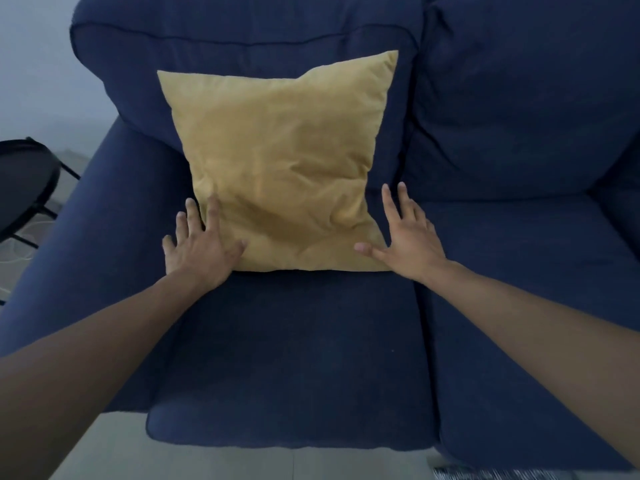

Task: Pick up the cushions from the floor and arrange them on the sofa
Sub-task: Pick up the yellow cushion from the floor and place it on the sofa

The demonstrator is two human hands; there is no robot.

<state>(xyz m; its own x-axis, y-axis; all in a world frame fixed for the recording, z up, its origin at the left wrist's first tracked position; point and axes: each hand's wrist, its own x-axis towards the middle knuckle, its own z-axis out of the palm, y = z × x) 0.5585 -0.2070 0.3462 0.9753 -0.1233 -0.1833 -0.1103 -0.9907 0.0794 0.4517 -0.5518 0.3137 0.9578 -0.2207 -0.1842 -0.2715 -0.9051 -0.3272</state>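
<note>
item: yellow cushion [280, 168], square, soft and creased; stands on the left seat of the blue sofa [519, 254], leaning back against the backrest, lower edge on the seat; placed upright so the backrest props it, which looks like the arranged position the task asks for

left hand [199, 245]: fingers spread flat, palm down at the cushion's lower left corner, touching it, gripping nothing; likely steadying or squaring the corner

right hand [408, 237]: fingers spread wide, at the lower right corner, thumb over the cushion's edge; holds nothing; contact cannot be told for certain

surface: padded fabric seat, yields underhand; right seat bare

room: pale tiled floor [242, 462] before the sofa; dark round side table [24, 174] on thin legs to the left, beside the armrest; plain wall behind; no other cushions in view
</note>
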